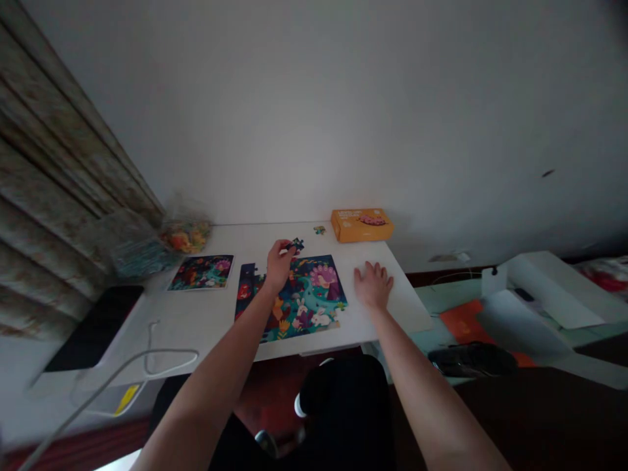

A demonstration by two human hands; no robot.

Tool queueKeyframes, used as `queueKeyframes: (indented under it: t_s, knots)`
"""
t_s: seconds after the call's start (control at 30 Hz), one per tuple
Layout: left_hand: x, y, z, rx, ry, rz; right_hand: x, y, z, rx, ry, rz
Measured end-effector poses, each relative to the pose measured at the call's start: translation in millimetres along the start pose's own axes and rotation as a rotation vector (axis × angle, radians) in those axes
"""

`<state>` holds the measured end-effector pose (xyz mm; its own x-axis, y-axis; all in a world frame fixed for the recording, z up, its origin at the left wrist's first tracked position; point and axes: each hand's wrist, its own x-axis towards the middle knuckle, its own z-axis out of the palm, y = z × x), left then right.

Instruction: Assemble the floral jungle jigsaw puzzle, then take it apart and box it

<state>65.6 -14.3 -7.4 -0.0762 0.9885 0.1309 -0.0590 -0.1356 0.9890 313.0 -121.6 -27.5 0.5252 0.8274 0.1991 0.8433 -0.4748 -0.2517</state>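
Observation:
A mostly joined jigsaw puzzle [307, 294], dark blue with rabbits and a pink peacock, lies on the white table [196, 327]. Over its upper edge, my left hand [280, 255] pinches a dark puzzle piece [296, 244]. My right hand [374, 285] rests on the tabletop to the right of the puzzle, fingers spread, holding nothing. Gaps show along the puzzle's upper left edge and at its lower right corner; my left forearm covers part of it. Another loose puzzle piece [320, 230] lies near the back edge, beside the orange box.
An orange box [362, 226] stands at the back right. To the left lie a picture card [201, 272], a bag of colourful pieces [186, 234], a clear plastic bag [140, 252] and a black flat device [93, 327]. A white cable [169, 351] crosses the front left.

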Motion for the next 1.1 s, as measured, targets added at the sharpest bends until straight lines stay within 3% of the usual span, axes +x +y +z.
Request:
queueKeyframes:
  t_s: [0.1,0.23,0.4,0.5,0.63,0.7,0.8,0.9,1.1]
  knots:
    - [-39,7,-47,0.092,0.027,0.07,0,1,-1,0.009,-0.017,-0.029]
    - [-62,18,-102,0.168,0.117,0.113,1,5,-1,0.045,-0.023,-0.068]
    - [-66,27,-136,0.172,0.13,0.011,-2,3,-7,0.163,0.003,-0.173]
    - [-66,30,-145,0.215,0.095,0.0,-20,-21,-13,0.259,0.019,-0.317]
    - [-70,30,-150,0.304,0.054,-0.005,-70,-80,-13,0.32,-0.074,-0.603]
    - [-74,27,-152,0.321,0.039,-0.014,-95,-106,-9,0.296,-0.106,-0.673]
    - [-78,20,-154,0.312,0.021,-0.011,-120,-125,-5,0.268,-0.137,-0.666]
    - [-75,16,-155,0.287,-0.007,-0.015,-127,-126,-5,0.265,-0.147,-0.651]
    - [-37,18,-136,0.352,-0.099,-0.035,-125,-125,-6,0.267,-0.14,-0.649]
